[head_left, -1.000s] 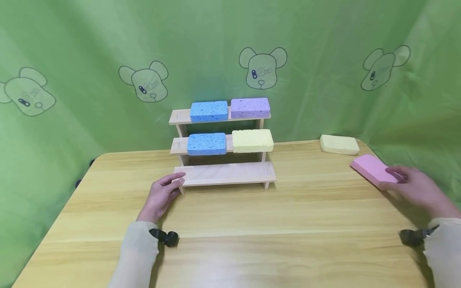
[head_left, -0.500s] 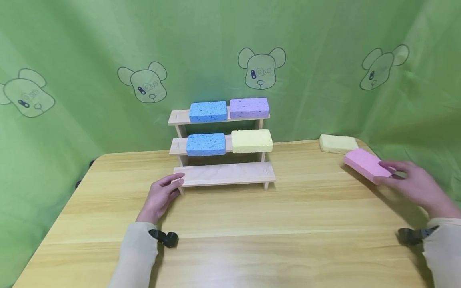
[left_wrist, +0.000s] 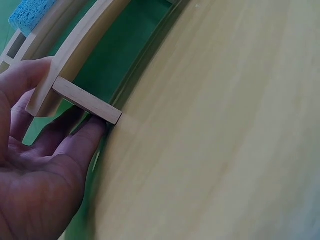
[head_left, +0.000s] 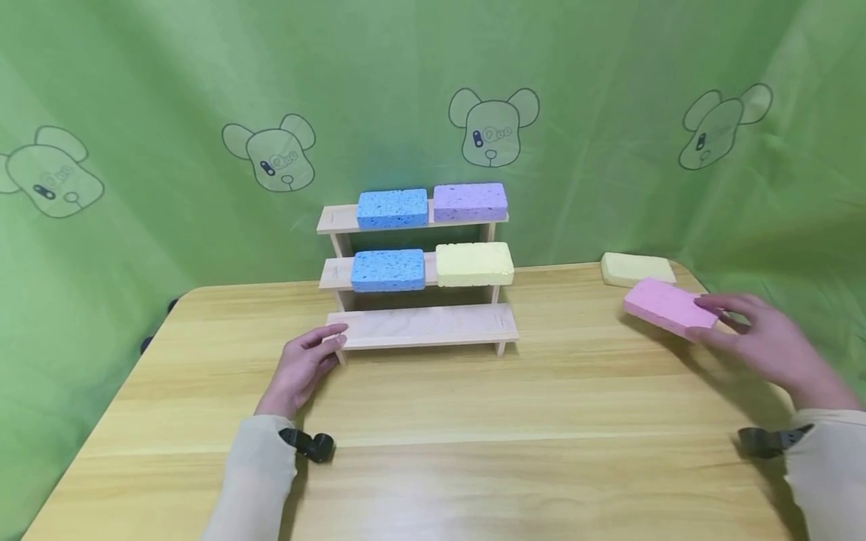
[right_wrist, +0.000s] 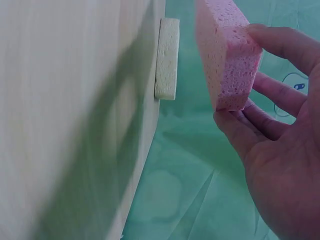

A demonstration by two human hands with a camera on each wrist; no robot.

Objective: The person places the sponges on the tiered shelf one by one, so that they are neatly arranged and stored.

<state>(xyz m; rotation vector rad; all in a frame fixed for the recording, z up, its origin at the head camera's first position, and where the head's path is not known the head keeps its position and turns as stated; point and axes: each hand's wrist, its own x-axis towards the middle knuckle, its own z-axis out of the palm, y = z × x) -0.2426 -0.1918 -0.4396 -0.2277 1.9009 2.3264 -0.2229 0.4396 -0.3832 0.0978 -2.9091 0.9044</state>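
Observation:
A pink sponge is pinched at its near end by my right hand, above the right side of the table. In the right wrist view, thumb and fingertips press opposite edges of this sponge, which is clear of the tabletop. My left hand holds the left end of a three-step wooden shelf at its lowest step. The left wrist view has the thumb over the board and fingers by the leg. Blue and purple sponges sit on the top step, blue and yellow sponges on the middle.
A pale yellow sponge lies at the table's back right corner, just behind the pink one. Green curtain printed with bear heads hangs behind and beside the wooden table.
My right hand has carried the pink sponge leftward and slightly up, turning it a little. The left hand stays at the shelf, which has not moved.

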